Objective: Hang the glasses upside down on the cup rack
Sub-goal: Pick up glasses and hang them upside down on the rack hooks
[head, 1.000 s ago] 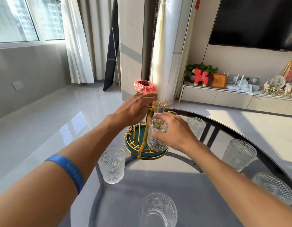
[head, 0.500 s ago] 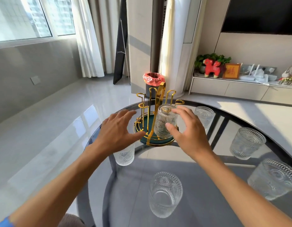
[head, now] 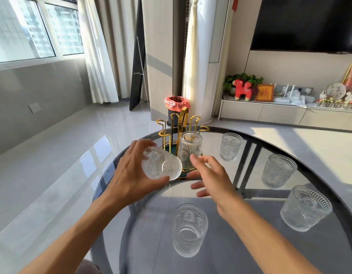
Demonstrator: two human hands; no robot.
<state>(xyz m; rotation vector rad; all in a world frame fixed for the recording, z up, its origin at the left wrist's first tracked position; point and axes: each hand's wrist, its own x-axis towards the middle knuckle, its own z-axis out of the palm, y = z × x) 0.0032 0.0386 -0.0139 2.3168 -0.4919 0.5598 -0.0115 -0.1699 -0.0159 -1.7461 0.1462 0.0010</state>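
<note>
At the centre of the frame the left hand (head: 129,175) is wrapped around a ribbed glass (head: 161,166), fingers behind it and thumb under its rim, holding it lifted off the table (head: 240,244) and tipped on its side with the mouth turned toward the lower right. The right hand (head: 212,178) hangs just beside it, fingers spread and holding nothing. Just above the hands stands the gold cup rack (head: 181,123), with one glass (head: 190,148) already upside down on a peg. The step in hand looks like the second glass, partway through being turned over. Next, I judge, it needs tipping fully mouth-down and lowering over a free peg (head: 161,123) at the rack's left. Four more glasses wait upright: one (head: 189,230) at lower centre, three toward the right.
</note>
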